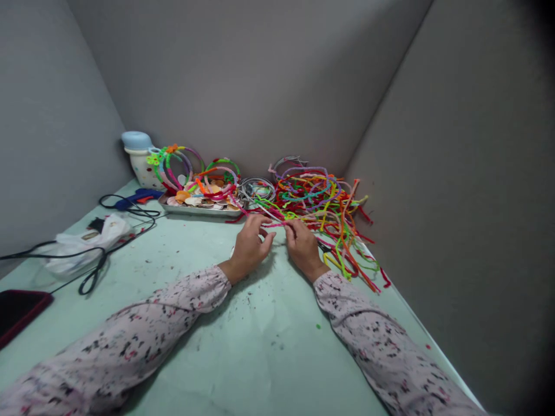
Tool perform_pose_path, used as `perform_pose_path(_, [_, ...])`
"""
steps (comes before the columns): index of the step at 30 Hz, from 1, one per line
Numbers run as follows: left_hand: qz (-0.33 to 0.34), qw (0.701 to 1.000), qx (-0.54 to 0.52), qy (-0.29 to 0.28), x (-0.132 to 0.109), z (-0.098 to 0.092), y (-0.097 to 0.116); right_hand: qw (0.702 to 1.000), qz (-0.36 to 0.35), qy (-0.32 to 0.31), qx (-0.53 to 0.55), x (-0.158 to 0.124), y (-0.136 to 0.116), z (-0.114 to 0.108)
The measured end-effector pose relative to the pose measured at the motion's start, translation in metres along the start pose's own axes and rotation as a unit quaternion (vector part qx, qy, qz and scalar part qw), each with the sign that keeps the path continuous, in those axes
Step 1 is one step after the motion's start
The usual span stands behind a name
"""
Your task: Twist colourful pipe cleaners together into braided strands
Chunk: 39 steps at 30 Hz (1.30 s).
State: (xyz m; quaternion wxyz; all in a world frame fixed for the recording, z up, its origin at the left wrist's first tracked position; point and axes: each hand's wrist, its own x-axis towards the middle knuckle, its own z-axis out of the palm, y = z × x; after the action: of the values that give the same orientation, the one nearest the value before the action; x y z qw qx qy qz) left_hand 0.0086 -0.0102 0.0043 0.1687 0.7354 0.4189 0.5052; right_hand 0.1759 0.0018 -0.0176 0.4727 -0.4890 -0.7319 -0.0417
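A pink pipe cleaner (274, 225) stretches between my two hands just above the table. My right hand (301, 245) pinches it between thumb and fingertips. The fingers of my left hand (250, 245) curl around its other side, with the thumb held a little apart. A thin pale strip (269, 215), perhaps part of a headband, runs beside the pipe cleaner at the fingertips; its ends are hard to make out. Just beyond my hands lies a tangled heap of colourful pipe cleaners (310, 193).
Behind my left hand, a metal tray (202, 212) holds pale and orange pieces, with wrapped headbands (177, 167) over it. A blue-lidded cup (139, 156), white plastic bag (82, 245), black cable (100, 254) and phone (21, 309) occupy the left. Grey walls (243, 75) enclose the table.
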Motion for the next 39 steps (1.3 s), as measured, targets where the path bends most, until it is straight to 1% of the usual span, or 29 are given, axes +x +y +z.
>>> perform_pose_path(1, [0.036, 0.999, 0.009, -0.014, -0.001, -0.002, 0.003, 1.0, 0.005, 0.01, 0.004, 0.001, 0.001, 0.0])
perform_pose_path(2, [0.076, 0.996, 0.021, -0.045, -0.002, -0.003, 0.004, 1.0, 0.008, 0.019, 0.008, 0.001, 0.001, 0.0])
perform_pose_path(3, [0.117, 0.988, 0.037, -0.094, -0.003, -0.003, 0.005, 0.999, 0.01, 0.028, 0.012, 0.002, 0.002, -0.001])
perform_pose_path(4, [0.145, 0.977, 0.06, -0.143, -0.003, -0.004, 0.005, 0.999, 0.009, 0.037, 0.015, 0.002, 0.002, -0.001])
perform_pose_path(5, [0.152, 0.97, 0.087, -0.167, -0.003, -0.003, 0.003, 0.999, 0.007, 0.047, 0.018, 0.002, 0.002, -0.002])
perform_pose_path(6, [0.145, 0.968, 0.111, -0.175, -0.002, -0.002, 0.0, 0.998, 0.005, 0.057, 0.021, 0.003, 0.002, -0.002])
perform_pose_path(8, [0.113, 0.969, 0.143, -0.164, 0.0, 0.0, -0.009, 0.997, 0.0, 0.069, 0.024, 0.002, 0.001, -0.004])
perform_pose_path(10, [0.084, 0.975, 0.16, -0.127, 0.003, 0.001, -0.017, 0.998, -0.004, 0.065, 0.026, 0.002, 0.0, -0.005])
perform_pose_path(11, [0.076, 0.978, 0.166, -0.098, 0.005, 0.001, -0.02, 0.998, -0.008, 0.058, 0.026, 0.001, -0.001, -0.005])
perform_pose_path(12, [0.078, 0.98, 0.172, -0.064, 0.006, 0.0, -0.022, 0.998, -0.012, 0.05, 0.026, 0.001, -0.001, -0.006])
perform_pose_path(13, [0.094, 0.98, 0.172, -0.031, 0.008, -0.001, -0.023, 0.999, -0.018, 0.043, 0.027, 0.001, -0.002, -0.006])
perform_pose_path(14, [0.118, 0.979, 0.167, -0.012, 0.009, -0.003, -0.022, 0.999, -0.022, 0.035, 0.026, 0.0, -0.002, -0.006])
perform_pose_path(16, [0.141, 0.976, 0.163, 0.012, 0.01, -0.007, -0.018, 0.999, -0.028, 0.023, 0.026, -0.001, -0.002, -0.005])
perform_pose_path(21, [0.14, 0.969, 0.195, 0.061, 0.01, -0.011, -0.009, 0.998, -0.048, -0.017, 0.035, -0.003, -0.005, -0.004])
perform_pose_path(23, [0.14, 0.969, 0.193, 0.062, 0.01, -0.01, -0.009, 0.997, -0.055, -0.039, 0.037, -0.004, -0.006, -0.005])
perform_pose_path(26, [0.147, 0.971, 0.184, 0.045, 0.01, -0.009, -0.011, 0.996, -0.057, -0.055, 0.037, -0.004, -0.008, -0.006])
perform_pose_path(32, [0.143, 0.973, 0.179, 0.007, 0.01, -0.008, -0.015, 0.996, -0.062, -0.059, 0.04, -0.004, -0.009, -0.006])
perform_pose_path(39, [0.138, 0.976, 0.171, 0.005, 0.009, -0.007, -0.016, 0.995, -0.066, -0.063, 0.028, -0.005, -0.009, -0.006])
